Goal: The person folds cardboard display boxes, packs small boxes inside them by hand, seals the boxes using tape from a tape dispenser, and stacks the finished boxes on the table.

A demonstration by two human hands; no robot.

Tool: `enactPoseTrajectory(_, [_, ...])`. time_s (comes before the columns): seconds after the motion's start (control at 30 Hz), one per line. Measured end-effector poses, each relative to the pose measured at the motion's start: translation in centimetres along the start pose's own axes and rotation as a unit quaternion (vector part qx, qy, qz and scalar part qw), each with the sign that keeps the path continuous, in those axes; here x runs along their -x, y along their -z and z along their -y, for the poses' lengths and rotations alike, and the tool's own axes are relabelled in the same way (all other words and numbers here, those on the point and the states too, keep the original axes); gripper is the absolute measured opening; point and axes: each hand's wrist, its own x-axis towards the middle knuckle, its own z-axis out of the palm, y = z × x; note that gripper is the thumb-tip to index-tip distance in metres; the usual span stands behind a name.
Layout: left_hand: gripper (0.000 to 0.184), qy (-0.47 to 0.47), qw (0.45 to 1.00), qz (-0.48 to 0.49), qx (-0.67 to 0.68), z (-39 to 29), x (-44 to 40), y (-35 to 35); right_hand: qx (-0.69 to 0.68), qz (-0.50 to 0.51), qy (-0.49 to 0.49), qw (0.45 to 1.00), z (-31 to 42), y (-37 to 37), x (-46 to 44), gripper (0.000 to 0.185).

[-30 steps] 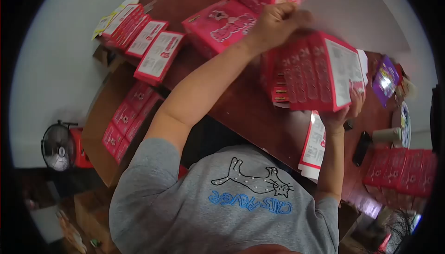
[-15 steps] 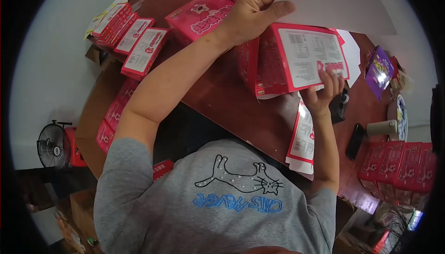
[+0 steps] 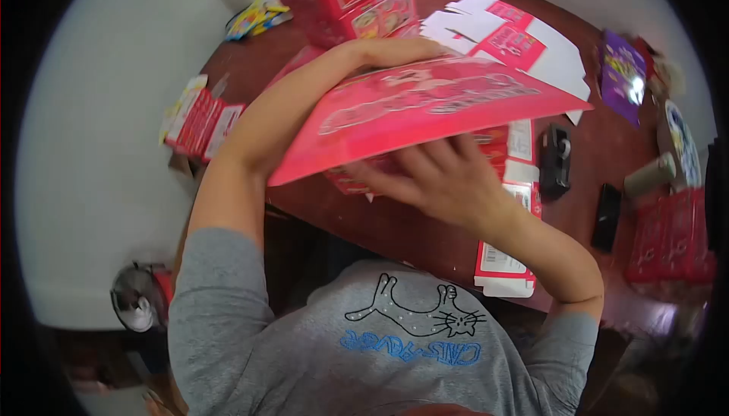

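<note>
A large pink cardboard carton panel (image 3: 425,116) with white lettering lies tilted across the middle, its printed face upward. My left hand (image 3: 406,50) is at the panel's far edge; its fingers are hidden there. Beneath the near edge, my right hand (image 3: 456,184) reaches in with fingers spread, their tips partly covered by the panel. Small red-and-pink packs (image 3: 490,146) show under the panel beside my right hand. Closer to me lies a flattened pink-and-white box (image 3: 505,260).
Stacked pink cartons (image 3: 345,6) stand at the back. White-backed box sheets (image 3: 554,55) lie behind the panel. To the right are a tape dispenser (image 3: 557,159), a dark phone-like object (image 3: 607,217), a purple bag (image 3: 623,74) and pink boxes (image 3: 672,237). Small boxes (image 3: 201,120) sit left.
The pink panel has swung across the middle, and the white label side has gone from view. My right hand has moved left beneath it; my left hand's fingers are now hidden. The view has shifted.
</note>
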Motion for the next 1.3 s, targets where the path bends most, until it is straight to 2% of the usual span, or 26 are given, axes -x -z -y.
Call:
enactPoseTrajectory(0.07, [0.049, -0.002, 0.964, -0.015, 0.266, 5.6, -0.3, 0.3, 0.026, -0.005, 0.011, 1.0, 0.7, 0.0, -0.6, 0.066])
enactPoseTrajectory(0.13, [0.058, -0.023, 0.998, -0.041, -0.029, 4.8, -2.2, 1.6, 0.033, -0.014, -0.049, 0.998, 1.7, -1.6, -0.2, 0.07])
enactPoseTrajectory(0.17, [0.058, -0.011, 0.999, -0.008, -0.039, 3.4, -2.2, 0.3, 0.038, -0.031, -0.046, 0.998, 2.0, -2.4, 0.0, 0.07])
enactPoseTrajectory(0.23, [0.061, 0.126, 0.978, -0.122, 0.116, -0.4, -0.4, -2.3, 0.044, -0.04, -0.033, 0.998, 2.3, -2.9, 0.9, 0.068])
enactPoseTrajectory(0.27, [0.063, 0.062, 0.993, -0.068, 0.079, 3.0, -1.1, -0.2, 0.046, -0.04, -0.046, 0.997, 2.3, -2.9, 1.2, 0.068])
enactPoseTrajectory(0.3, [0.063, 0.064, 0.993, -0.063, 0.076, 4.1, -1.3, 0.9, 0.02, -0.067, -0.039, 0.997, 2.2, -2.7, 1.4, 0.064])
enactPoseTrajectory(0.33, [0.063, 0.038, 0.997, -0.06, -0.014, 4.6, -1.3, 1.5, -0.007, -0.094, -0.03, 0.995, 2.1, -2.2, 1.4, 0.06])
enactPoseTrajectory(0.37, [0.064, 0.011, 0.993, -0.06, -0.102, 5.3, -1.3, 1.8, -0.01, -0.093, -0.032, 0.995, 2.1, -1.6, 1.8, 0.06])
enactPoseTrajectory(0.47, [0.066, -0.019, 0.979, -0.089, -0.184, 3.9, -0.7, -0.1, 0.055, -0.036, -0.05, 0.997, 3.1, -0.2, 1.8, 0.055])
enactPoseTrajectory(0.5, [0.066, -0.018, 0.979, -0.1, -0.177, 3.6, -0.6, -0.5, 0.07, -0.017, -0.063, 0.995, 4.8, -1.7, 0.9, 0.054])
enactPoseTrajectory(0.53, [0.065, -0.014, 0.981, -0.086, -0.175, 3.5, -0.6, -0.9, -0.076, -0.05, -0.094, 0.991, 5.2, -2.5, -0.3, 0.054])
enactPoseTrajectory(0.6, [0.064, -0.021, 0.979, -0.08, -0.184, 2.9, -0.3, -1.6, 0.002, 0.059, -0.048, 0.997, 3.4, -1.7, 0.3, 0.053])
enactPoseTrajectory(0.63, [0.064, -0.018, 0.975, -0.088, -0.205, 2.8, -0.4, -1.7, -0.05, 0.019, -0.007, 0.999, 2.2, -2.0, 0.9, 0.056])
enactPoseTrajectory(0.67, [0.065, -0.012, 0.969, -0.101, -0.227, 2.7, -0.3, -1.5, -0.075, 0.008, -0.027, 0.997, 1.2, -1.4, 0.8, 0.057])
enactPoseTrajectory(0.73, [0.081, 0.001, 0.983, -0.087, -0.159, 2.7, 0.6, -0.9, -0.1, 0.002, -0.038, 0.994, -0.6, 0.0, -0.5, 0.06])
enactPoseTrajectory(0.77, [0.081, 0.005, 0.981, -0.119, -0.151, 3.0, 1.8, -0.6, -0.099, 0.007, -0.032, 0.995, -1.4, 0.7, -1.3, 0.062])
enactPoseTrajectory(0.8, [0.078, -0.023, 0.981, -0.177, -0.071, 3.4, 3.1, -0.4, -0.137, 0.059, -0.031, 0.988, -2.6, 1.8, -2.3, 0.083])
enactPoseTrajectory(0.87, [0.072, -0.077, 0.952, -0.281, 0.09, 4.9, 5.9, -0.6, -0.182, 0.101, -0.022, 0.978, -4.9, 2.4, -4.1, 0.091])
enactPoseTrajectory(0.93, [0.066, -0.132, 0.891, -0.362, 0.241, 6.7, 7.9, -1.1, -0.227, 0.151, -0.029, 0.962, -5.8, 0.4, -5.4, 0.099])
enactPoseTrajectory(0.97, [0.064, -0.161, 0.85, -0.394, 0.311, 7.6, 8.4, -1.3, -0.243, 0.236, -0.041, 0.94, -6.1, -1.2, -6.2, 0.098])
enactPoseTrajectory(1.0, [0.054, -0.246, 0.78, -0.396, 0.417, 12.6, 7.5, -0.5, -0.254, 0.319, -0.055, 0.911, -6.3, -2.6, -6.5, 0.097])
enactPoseTrajectory(1.03, [0.054, -0.243, 0.775, -0.402, 0.422, 13.8, 8.8, -1.4, -0.258, 0.324, -0.048, 0.909, -5.9, -4.3, -5.9, 0.097])
enactPoseTrajectory(1.1, [0.05, -0.127, 0.737, -0.578, 0.328, 14.6, 11.9, -5.1, -0.243, 0.311, -0.042, 0.918, -5.0, -8.6, -4.2, 0.097])
enactPoseTrajectory(1.13, [0.05, -0.123, 0.731, -0.581, 0.335, 15.0, 13.2, -6.8, -0.247, 0.317, -0.035, 0.915, -4.7, -9.1, -3.7, 0.097])
enactPoseTrajectory(1.2, [0.05, -0.124, 0.762, -0.616, 0.159, 15.5, 15.6, -10.0, -0.213, 0.3, -0.059, 0.928, -3.1, -9.4, -2.4, 0.096])
enactPoseTrajectory(1.3, [0.046, -0.107, 0.78, -0.603, 0.127, 14.6, 16.3, -12.1, -0.254, 0.322, -0.059, 0.91, -1.7, -11.8, -1.4, 0.097])
